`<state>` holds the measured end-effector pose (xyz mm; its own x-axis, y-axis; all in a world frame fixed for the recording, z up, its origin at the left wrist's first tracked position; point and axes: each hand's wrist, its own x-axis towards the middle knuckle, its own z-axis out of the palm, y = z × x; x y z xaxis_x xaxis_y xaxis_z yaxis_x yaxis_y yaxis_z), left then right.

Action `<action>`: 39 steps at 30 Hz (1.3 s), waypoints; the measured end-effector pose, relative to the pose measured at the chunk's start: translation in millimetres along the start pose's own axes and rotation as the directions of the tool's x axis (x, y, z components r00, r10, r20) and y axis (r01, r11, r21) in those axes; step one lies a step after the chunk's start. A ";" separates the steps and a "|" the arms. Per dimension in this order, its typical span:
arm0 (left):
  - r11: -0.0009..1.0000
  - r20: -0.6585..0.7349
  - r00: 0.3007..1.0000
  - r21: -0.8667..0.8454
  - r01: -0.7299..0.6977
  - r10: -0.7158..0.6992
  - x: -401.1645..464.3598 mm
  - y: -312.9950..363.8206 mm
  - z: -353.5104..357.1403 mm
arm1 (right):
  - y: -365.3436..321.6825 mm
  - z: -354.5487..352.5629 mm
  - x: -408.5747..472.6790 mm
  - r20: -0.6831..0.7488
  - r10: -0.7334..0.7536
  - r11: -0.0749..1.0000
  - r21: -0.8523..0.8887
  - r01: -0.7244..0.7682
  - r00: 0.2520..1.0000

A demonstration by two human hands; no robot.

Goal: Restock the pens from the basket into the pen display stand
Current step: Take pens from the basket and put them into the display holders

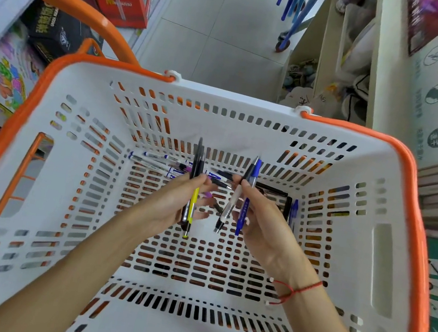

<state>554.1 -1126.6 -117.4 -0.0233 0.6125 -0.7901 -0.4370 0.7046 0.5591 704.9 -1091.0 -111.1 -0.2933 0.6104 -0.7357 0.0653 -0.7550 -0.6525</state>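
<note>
1. Both forearms reach down into the white perforated plastic basket with orange rim (224, 94); a red string bracelet (296, 290) sits on the right wrist.
2. Left hand (174, 201): fingers curled, thumb and fingertips pinching two pens upright, a black pen (197, 162) and a yellow-and-black click pen (192, 205), tips sticking up past the fingertips.
3. Right hand (258, 216): fingers pinched on two more, a clear-barrel pen with black grip (230, 202) and a blue pen (247, 199), tilted, lower ends hanging below the fingers.
4. Just beyond the fingertips, on the basket floor: a loose pile of white-and-blue pens (154, 165); more blue pens (294, 210) lie right of the right fingers, against the side wall.
5. Pen display stand: not in view.
6. Progress, judged: early or middle. Four pens picked, none placed as far as the view shows; many remain in the basket. Next likely step is carrying the handfuls to the stand.
</note>
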 end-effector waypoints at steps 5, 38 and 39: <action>0.990 0.138 0.986 0.114 0.080 -0.096 -6.0 -5.4 4.5 | 14.4 10.5 -4.0 0.026 -0.087 0.979 -0.184 0.090 0.996; 0.740 0.376 0.780 0.654 0.159 -0.500 -82.4 66.4 96.5 | -53.8 -55.2 -98.5 0.418 -0.528 -0.345 -0.901 0.264 0.739; 0.722 0.373 0.752 0.664 0.193 -0.544 -83.3 67.6 100.4 | -53.8 -55.8 -99.8 0.438 -0.487 -0.349 -0.891 0.292 0.755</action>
<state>616.8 -1094.0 11.5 0.5554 0.2105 -0.8045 0.2771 0.8653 0.4178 783.9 -1098.0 -12.7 -0.6712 0.7241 -0.1584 0.7412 0.6546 -0.1488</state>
